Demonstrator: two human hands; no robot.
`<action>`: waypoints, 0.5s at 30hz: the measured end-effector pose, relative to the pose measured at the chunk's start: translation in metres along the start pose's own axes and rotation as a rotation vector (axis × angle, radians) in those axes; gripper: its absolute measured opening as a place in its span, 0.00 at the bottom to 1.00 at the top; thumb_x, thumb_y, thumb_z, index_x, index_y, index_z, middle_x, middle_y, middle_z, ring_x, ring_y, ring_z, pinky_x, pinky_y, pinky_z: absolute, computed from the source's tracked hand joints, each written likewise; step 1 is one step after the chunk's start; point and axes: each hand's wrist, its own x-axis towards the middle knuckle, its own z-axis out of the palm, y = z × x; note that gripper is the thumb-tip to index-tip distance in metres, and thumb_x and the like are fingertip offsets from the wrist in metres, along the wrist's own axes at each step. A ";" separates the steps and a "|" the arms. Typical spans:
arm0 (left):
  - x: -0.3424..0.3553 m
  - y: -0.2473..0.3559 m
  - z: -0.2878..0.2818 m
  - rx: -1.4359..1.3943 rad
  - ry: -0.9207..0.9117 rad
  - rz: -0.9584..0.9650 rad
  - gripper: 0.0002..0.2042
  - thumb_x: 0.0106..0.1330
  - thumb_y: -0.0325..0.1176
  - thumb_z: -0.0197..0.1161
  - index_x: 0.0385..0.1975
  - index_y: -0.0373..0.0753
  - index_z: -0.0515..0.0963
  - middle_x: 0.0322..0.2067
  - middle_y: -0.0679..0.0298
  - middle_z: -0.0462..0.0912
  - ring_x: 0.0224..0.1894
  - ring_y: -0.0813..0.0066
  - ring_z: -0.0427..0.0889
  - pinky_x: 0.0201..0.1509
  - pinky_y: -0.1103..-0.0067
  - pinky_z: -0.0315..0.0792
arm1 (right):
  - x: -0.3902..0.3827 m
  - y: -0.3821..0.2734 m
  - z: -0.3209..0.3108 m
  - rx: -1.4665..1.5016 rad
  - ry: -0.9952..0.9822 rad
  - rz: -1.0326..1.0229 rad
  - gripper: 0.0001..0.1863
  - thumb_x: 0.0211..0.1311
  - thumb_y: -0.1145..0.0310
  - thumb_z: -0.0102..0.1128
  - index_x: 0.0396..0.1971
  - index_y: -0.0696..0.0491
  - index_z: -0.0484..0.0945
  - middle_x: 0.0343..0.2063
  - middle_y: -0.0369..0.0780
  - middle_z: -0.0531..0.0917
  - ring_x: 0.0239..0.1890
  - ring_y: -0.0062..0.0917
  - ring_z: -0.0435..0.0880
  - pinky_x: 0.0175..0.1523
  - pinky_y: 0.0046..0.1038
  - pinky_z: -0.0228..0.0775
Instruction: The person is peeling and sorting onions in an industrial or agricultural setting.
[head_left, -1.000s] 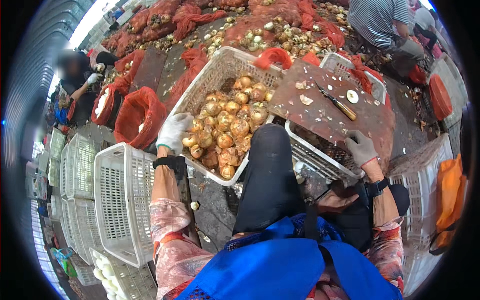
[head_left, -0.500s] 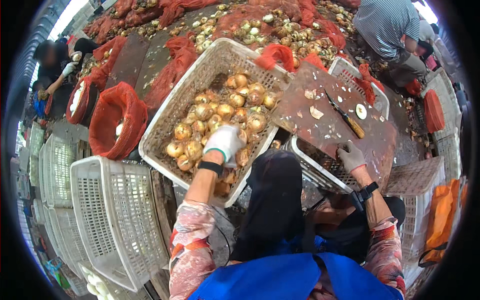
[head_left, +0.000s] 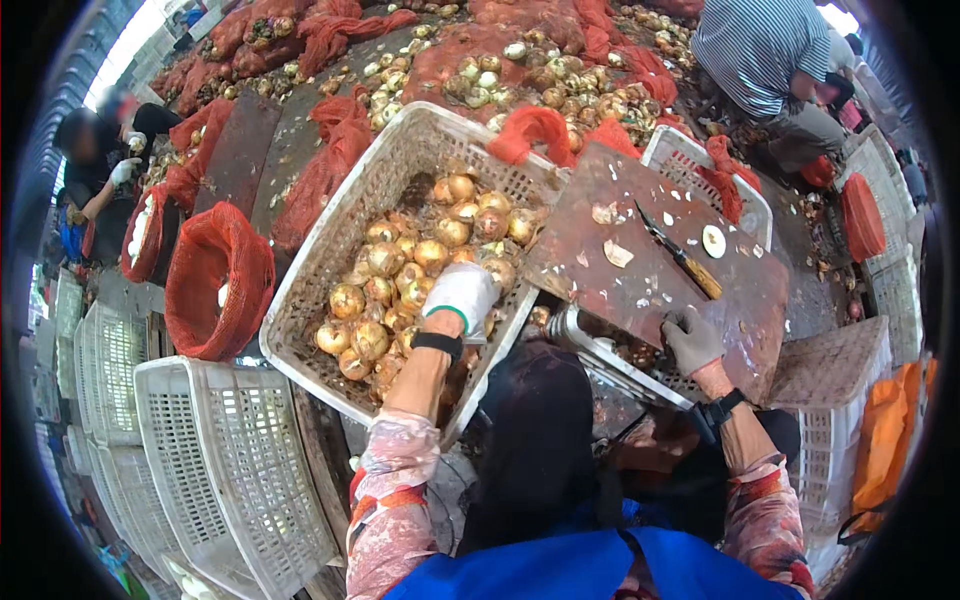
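Note:
My left hand (head_left: pixel 463 295), in a white glove with a green cuff edge, reaches down among brown-skinned onions (head_left: pixel 385 262) in a large white plastic crate (head_left: pixel 290 290). Its fingers are hidden, so whether they grip an onion does not show. At the near edge of a dark reddish board (head_left: pixel 600 290), my right hand (head_left: pixel 690 342) rests in a grey glove with its fingers curled in; nothing shows in them. A knife (head_left: pixel 690 262) with a wooden handle lies on the board, beside a white onion slice (head_left: pixel 713 241) and scraps of peel (head_left: pixel 617 254).
Red mesh bags (head_left: pixel 215 290) stand left of the crate, near stacked white crates (head_left: pixel 240 450). Another white crate (head_left: pixel 760 215) sits under the board. Loose onions (head_left: pixel 550 75) cover the ground beyond. Co-workers sit far left (head_left: pixel 85 150) and far right (head_left: pixel 765 60).
The view has shifted slightly, so the scene sits a little lower and further left. My left hand stays among the onions; my right hand stays at the board's edge.

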 end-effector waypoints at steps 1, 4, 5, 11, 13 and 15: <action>0.007 0.000 0.002 0.077 0.033 -0.044 0.16 0.61 0.43 0.58 0.33 0.34 0.83 0.34 0.43 0.82 0.38 0.45 0.82 0.45 0.62 0.76 | -0.002 0.001 0.000 0.022 0.025 0.006 0.16 0.60 0.55 0.54 0.34 0.53 0.80 0.25 0.44 0.84 0.33 0.41 0.85 0.40 0.37 0.73; 0.023 -0.013 0.022 0.011 0.134 -0.077 0.13 0.59 0.38 0.60 0.30 0.34 0.82 0.33 0.44 0.83 0.39 0.49 0.83 0.45 0.63 0.76 | -0.002 0.007 0.004 -0.023 0.035 -0.037 0.15 0.59 0.56 0.55 0.33 0.51 0.81 0.25 0.45 0.84 0.33 0.42 0.84 0.40 0.39 0.73; 0.029 -0.019 0.031 0.074 0.157 -0.024 0.12 0.58 0.37 0.60 0.30 0.33 0.82 0.32 0.44 0.83 0.39 0.49 0.84 0.44 0.63 0.77 | -0.002 0.008 0.005 -0.034 -0.001 -0.020 0.14 0.59 0.56 0.55 0.34 0.51 0.81 0.25 0.45 0.84 0.33 0.42 0.84 0.40 0.40 0.73; 0.052 -0.016 0.030 0.024 0.026 -0.038 0.10 0.59 0.31 0.55 0.31 0.33 0.82 0.33 0.44 0.83 0.38 0.49 0.84 0.41 0.62 0.77 | -0.006 0.004 -0.002 -0.004 -0.003 -0.007 0.14 0.58 0.56 0.56 0.34 0.50 0.82 0.26 0.45 0.84 0.34 0.43 0.84 0.41 0.40 0.73; 0.059 -0.016 0.038 0.047 0.029 -0.031 0.11 0.60 0.31 0.53 0.33 0.34 0.82 0.34 0.44 0.83 0.39 0.48 0.84 0.41 0.62 0.77 | -0.001 0.018 0.003 -0.049 0.019 0.002 0.15 0.58 0.55 0.56 0.35 0.50 0.82 0.27 0.46 0.84 0.35 0.43 0.84 0.42 0.41 0.73; 0.059 -0.002 0.028 -0.018 -0.002 -0.120 0.12 0.62 0.30 0.52 0.38 0.35 0.82 0.41 0.47 0.83 0.44 0.50 0.83 0.46 0.61 0.77 | -0.004 0.022 -0.003 -0.102 -0.014 0.019 0.16 0.59 0.54 0.54 0.37 0.49 0.82 0.30 0.46 0.84 0.37 0.44 0.83 0.44 0.42 0.73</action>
